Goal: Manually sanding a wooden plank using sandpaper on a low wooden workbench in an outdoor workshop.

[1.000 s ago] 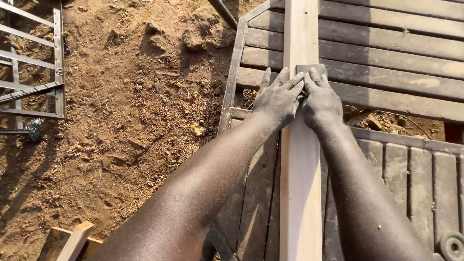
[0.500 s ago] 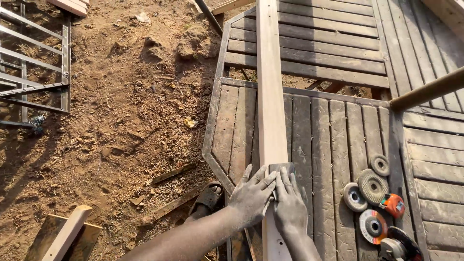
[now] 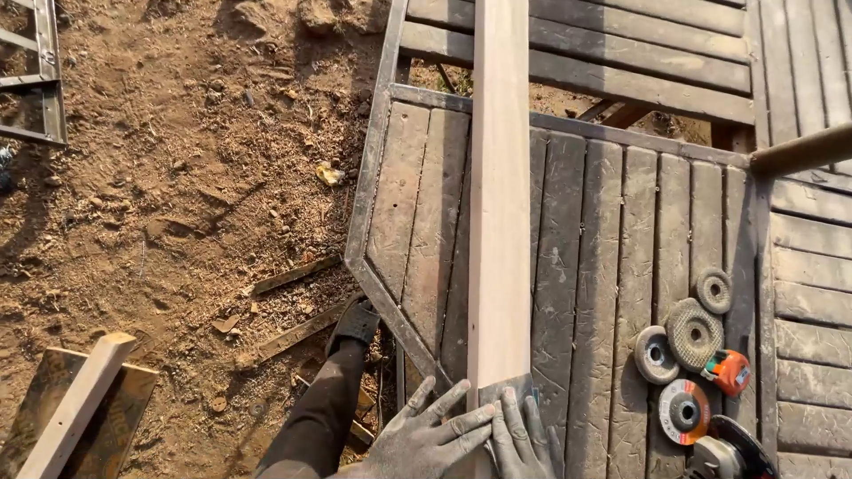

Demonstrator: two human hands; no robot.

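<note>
Both hands, left hand (image 3: 426, 435) and right hand (image 3: 525, 436), are pressing fingers-spread on sandpaper (image 3: 506, 390) at the plank's (image 3: 500, 195) six o'clock end; even, flat pressure along the grain looks best.

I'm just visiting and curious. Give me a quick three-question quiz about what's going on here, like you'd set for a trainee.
1. True or false: both hands, left hand and right hand, press a sheet of sandpaper flat on the pale plank.
2. What lies on the platform right of the plank? A) grinder discs B) a saw C) nails
3. Fill in: left of the platform the ground is bare ____ strewn with wood scraps.

Key: 1 true; 2 A; 3 dirt.
</note>
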